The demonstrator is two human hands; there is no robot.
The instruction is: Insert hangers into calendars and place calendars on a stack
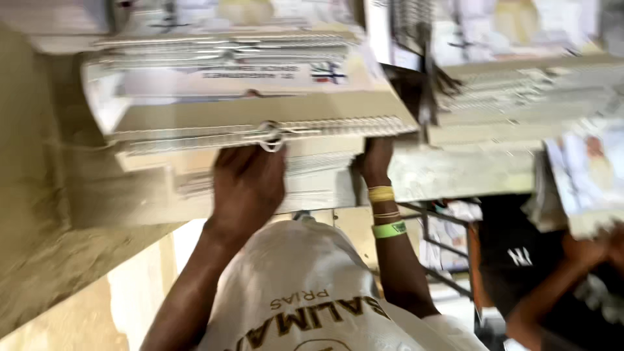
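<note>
Wire-bound calendar stack (260, 110) sits top centre of the view, pale card covers, white wire comb along the near edge, with a small wire hanger loop (270, 136) sticking out of it. Frame is motion-blurred, so fine detail is poor.

- Left hand (250, 185): back of hand faces the camera and the fingers are curled up against the stack's near edge, just under the hanger loop. It is gripping the stack.
- Right hand (377, 159): it goes up at the stack's right end. The fingers are hidden behind the card, so I can't tell whether they're spread or closed. It is touching the stack or right beside it.
- The right wrist has a yellow band (381, 194), and a green band (389, 229) further down the forearm.
- White shirt (305, 286) with dark lettering fills bottom centre, between both forearms.

Second stack (520, 97) of similar bound material lies to the right, with a dark gap separating it from the first. Another person in a black top (520, 253) is at the right edge, with one hand (588, 250) at a bundle of printed sheets (585, 175). Dark metal frame (442, 247) is behind the right forearm. Beige surface (39, 227) is on the left.
</note>
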